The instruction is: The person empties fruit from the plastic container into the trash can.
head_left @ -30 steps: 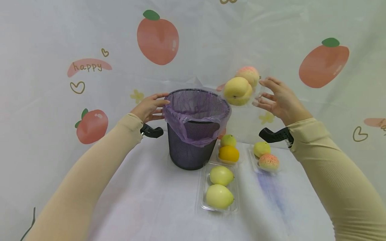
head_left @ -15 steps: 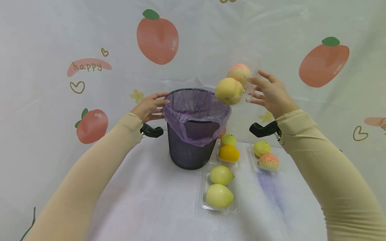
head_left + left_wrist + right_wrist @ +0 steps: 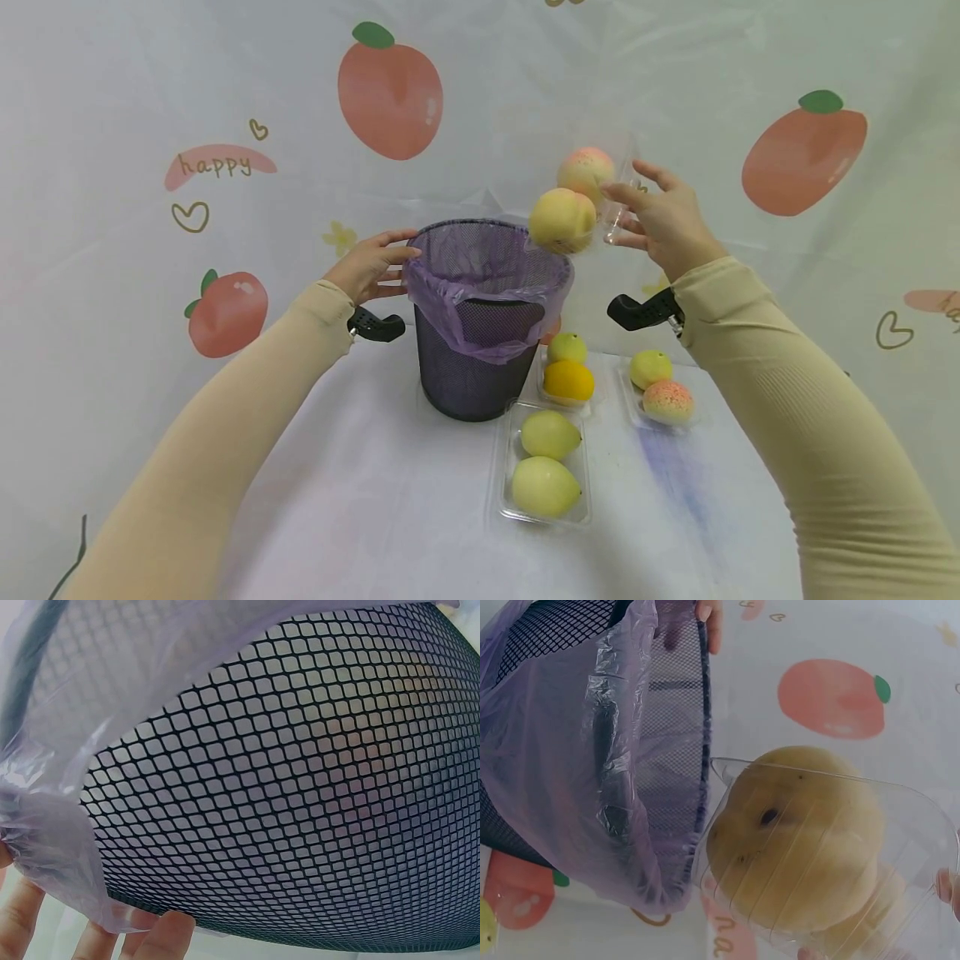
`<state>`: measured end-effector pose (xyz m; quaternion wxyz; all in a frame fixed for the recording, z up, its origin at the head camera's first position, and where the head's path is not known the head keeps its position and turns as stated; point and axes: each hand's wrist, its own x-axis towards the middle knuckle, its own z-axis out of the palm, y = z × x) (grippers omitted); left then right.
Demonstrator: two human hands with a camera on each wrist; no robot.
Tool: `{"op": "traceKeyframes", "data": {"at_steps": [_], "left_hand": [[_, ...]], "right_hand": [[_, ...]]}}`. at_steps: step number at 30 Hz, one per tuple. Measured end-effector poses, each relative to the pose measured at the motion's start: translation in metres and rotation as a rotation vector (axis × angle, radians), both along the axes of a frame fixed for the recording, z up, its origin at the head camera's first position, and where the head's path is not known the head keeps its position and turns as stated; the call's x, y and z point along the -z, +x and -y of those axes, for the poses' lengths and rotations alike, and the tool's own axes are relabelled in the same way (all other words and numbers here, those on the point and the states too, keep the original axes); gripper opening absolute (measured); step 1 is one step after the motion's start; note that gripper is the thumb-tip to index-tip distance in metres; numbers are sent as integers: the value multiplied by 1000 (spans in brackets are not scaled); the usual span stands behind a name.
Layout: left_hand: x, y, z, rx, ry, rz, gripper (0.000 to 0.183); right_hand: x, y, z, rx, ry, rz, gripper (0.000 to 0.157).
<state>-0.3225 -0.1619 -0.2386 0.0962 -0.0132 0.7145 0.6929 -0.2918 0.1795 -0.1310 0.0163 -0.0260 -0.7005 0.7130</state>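
Observation:
My left hand [image 3: 367,268] holds the side of a black mesh trash bin [image 3: 472,387] near its rim, with fingertips [image 3: 169,934] against the mesh in the left wrist view. A purple bag [image 3: 487,333] lines the bin and folds over its rim. In my right hand [image 3: 673,221] is a clear plastic box [image 3: 922,817], gripped at its right side and tilted toward the bin. Inside it are a yellow peach [image 3: 562,221] and a pink-tinged peach [image 3: 585,171]. The yellow peach is beside the bin's right rim, in the air.
On the white table, a clear tray with two pale green fruits [image 3: 546,486] stands in front of the bin. Behind it, another tray holds an orange fruit [image 3: 568,382] and a green one [image 3: 566,348]. Farther right, a tray holds a speckled peach [image 3: 667,402] and a green fruit [image 3: 650,369].
My right hand has moved left and slightly up with the box of peaches, bringing it to the bin's right rim and tilting it more. My left hand and the bin have stayed in place.

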Motion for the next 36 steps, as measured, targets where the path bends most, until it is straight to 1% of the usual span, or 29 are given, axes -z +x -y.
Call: {"op": "traceKeyframes", "data": {"at_steps": [6,11,16,20,24,26,29,36], "left_hand": [[0,0,0,0,1,-2,56],[0,-1,0,-2,4,0,56],[0,-1,0,-7,1,3,56],[1,-2,0,-10,4,6,56],[1,-2,0,-7,7,6,56],[1,-1,0,-5,8,5,56],[1,-1,0,-1,8,1,56],[1,-1,0,-3,6,0,56]], "right_hand": [[-2,0,5,-11,-21,1,79],[0,0,8,-1,-20,-40,77],[0,-1,13,9,57,-84,74],[1,-2,16,10,105,-123,76],[3,-3,20,13,160,-132,77],[3,-3,21,27,216,-136,77],[4,-3,23,45,270,-147,76],[3,-3,23,63,310,-182,75]]}}
